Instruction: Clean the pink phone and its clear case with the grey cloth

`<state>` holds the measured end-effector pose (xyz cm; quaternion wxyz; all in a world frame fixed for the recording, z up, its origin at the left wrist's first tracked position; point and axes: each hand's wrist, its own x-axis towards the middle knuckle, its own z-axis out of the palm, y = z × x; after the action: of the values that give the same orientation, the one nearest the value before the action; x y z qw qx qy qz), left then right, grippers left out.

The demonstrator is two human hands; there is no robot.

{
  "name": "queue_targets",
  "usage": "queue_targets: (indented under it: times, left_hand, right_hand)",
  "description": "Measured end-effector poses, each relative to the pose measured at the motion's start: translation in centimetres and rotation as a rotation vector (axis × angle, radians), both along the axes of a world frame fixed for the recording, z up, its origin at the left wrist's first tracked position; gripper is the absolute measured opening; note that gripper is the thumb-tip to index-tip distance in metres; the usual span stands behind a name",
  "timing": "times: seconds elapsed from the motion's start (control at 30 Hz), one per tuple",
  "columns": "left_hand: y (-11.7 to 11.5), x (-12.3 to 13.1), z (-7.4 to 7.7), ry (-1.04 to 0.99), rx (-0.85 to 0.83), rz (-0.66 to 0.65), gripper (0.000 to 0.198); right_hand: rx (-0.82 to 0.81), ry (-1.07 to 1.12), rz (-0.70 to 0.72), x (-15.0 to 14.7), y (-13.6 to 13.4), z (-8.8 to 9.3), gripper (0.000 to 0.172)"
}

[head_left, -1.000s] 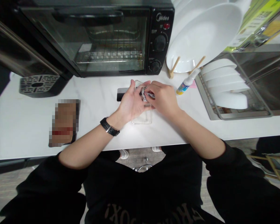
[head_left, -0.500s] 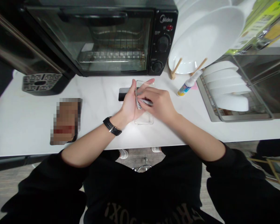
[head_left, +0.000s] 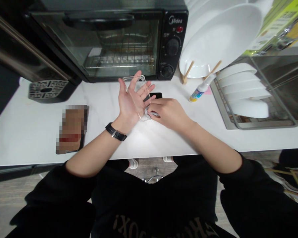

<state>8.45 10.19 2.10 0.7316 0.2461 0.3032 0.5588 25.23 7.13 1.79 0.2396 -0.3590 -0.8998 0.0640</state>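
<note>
A clear phone case (head_left: 141, 80) lies tilted across my left hand (head_left: 131, 100), which holds it up from beneath, palm upward and fingers spread. My right hand (head_left: 167, 112) is closed in a pinch on a small greyish-white cloth (head_left: 147, 111) at the near right edge of the case. Most of the cloth is hidden by my fingers. Behind my hands, a dark phone-like object (head_left: 157, 95) lies on the counter, partly covered by my left fingers and the case.
A white counter (head_left: 99, 99) runs under everything. At the back stands a toaster oven (head_left: 114, 46). To the right are a spray bottle (head_left: 201, 88), large plates (head_left: 221, 39) and a dish rack (head_left: 260, 125) with bowls. A blurred-out phone (head_left: 73, 129) and a drip tray (head_left: 48, 90) are on the left.
My left hand has turned palm up, opened its fingers and shifted left and away from me, with the case tilting along. My right hand keeps the cloth, now nearer the case's lower edge.
</note>
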Motion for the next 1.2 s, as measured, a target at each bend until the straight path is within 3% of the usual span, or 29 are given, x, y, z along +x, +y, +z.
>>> queue_targets:
  times: [0.17, 0.53, 0.77, 1.07, 1.2]
  left_hand:
    - [-0.1, 0.4, 0.2, 0.002, -0.025, -0.034, 0.080]
    - [-1.9, 2.8, -1.6, 0.017, -0.116, -0.387, 0.071]
    - [-1.8, 2.7, -1.6, -0.019, -0.181, -0.473, 0.070]
    - [-0.5, 1.0, -0.3, -0.050, -0.124, -0.181, 0.084]
    - [-0.2, 0.4, 0.1, -0.052, -0.077, -0.123, 0.080]
  right_hand:
    - [0.026, 0.021, -0.168, -0.1, 0.3, -0.3, 0.019]
    - [0.096, 0.257, -0.393, 0.8, 1.5, -0.3, 0.014]
    - [0.022, 0.400, -0.250, 0.3, 0.7, 0.2, 0.012]
    - [-0.019, 0.209, 0.174, -0.4, -0.5, -0.7, 0.023]
    - [-0.004, 0.133, 0.239, 0.0, -0.6, -0.5, 0.025]
